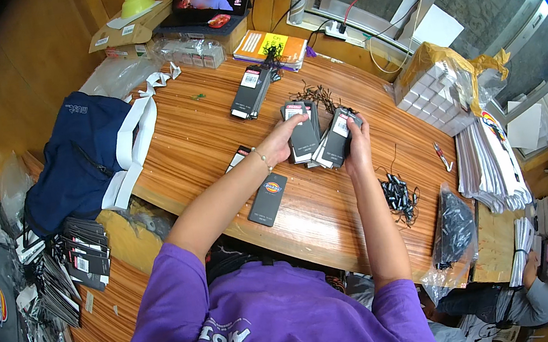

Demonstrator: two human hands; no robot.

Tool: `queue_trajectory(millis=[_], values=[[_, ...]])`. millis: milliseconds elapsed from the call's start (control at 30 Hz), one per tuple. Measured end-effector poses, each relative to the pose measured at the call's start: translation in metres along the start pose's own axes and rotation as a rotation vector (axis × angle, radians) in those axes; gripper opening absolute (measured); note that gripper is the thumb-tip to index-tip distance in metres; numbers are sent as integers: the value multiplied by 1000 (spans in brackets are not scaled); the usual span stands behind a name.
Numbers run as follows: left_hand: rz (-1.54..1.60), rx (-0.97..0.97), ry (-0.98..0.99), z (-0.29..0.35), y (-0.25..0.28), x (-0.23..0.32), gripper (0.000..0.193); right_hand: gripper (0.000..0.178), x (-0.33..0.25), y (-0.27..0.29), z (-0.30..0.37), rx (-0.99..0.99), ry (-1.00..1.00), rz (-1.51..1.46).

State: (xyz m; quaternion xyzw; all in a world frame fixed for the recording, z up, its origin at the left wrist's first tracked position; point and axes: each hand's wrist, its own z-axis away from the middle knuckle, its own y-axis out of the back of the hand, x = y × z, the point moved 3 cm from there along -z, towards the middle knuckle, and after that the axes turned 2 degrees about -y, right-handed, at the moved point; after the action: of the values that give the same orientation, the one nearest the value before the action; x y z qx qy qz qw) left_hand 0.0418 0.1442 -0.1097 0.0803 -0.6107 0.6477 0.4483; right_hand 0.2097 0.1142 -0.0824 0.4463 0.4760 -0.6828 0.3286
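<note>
My left hand (277, 141) closes on the left side of a stack of black hang tags (303, 141), its thumb on the top tag. Beside it, my right hand (358, 144) grips a second, slightly fanned bunch of black hang tags (335, 147) by its right edge. Dark strings (316, 95) trail from the far ends of both bunches. A single black tag with a coloured oval logo (268, 200) lies near my left forearm, and another tag (238, 158) is partly hidden behind that arm. Farther off, a neat stack of tags (251, 92) rests on the table.
Loose black string fasteners (399, 197) and a plastic bag of them (453, 227) lie right. Snips (443, 157), paper bundles (488, 167) and a wrapped block of small boxes (431, 91) stand beyond. A navy bag (75, 159) and more tags (84, 255) are left. Another person (533, 296) sits lower right.
</note>
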Motion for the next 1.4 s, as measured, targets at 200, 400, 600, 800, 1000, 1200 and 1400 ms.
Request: queue_trajectory(millis=[200, 400, 600, 800, 1000, 1200, 1400], values=[[32, 29, 15, 10, -14, 4, 29, 26, 4, 36, -40, -26, -287, -210], [163, 30, -138, -2, -7, 3, 29, 29, -5, 26, -33, -33, -157, -419], [106, 38, -136, 3, -1, 14, 32, 30, -19, 52, -48, -81, -138, -450], [-233, -47, 35, 6, -16, -9, 36, 34, -60, 46, -79, -394, -476, -56], [-80, -71, 205, 3, -42, -39, 32, 29, -95, 3, -64, -356, -540, 405], [96, 50, -19, 2, -61, -49, 52, 33, -83, -9, -32, -329, -467, 580], [114, 59, -63, 9, -58, -39, 67, 28, -84, -8, -21, -325, -428, 603]])
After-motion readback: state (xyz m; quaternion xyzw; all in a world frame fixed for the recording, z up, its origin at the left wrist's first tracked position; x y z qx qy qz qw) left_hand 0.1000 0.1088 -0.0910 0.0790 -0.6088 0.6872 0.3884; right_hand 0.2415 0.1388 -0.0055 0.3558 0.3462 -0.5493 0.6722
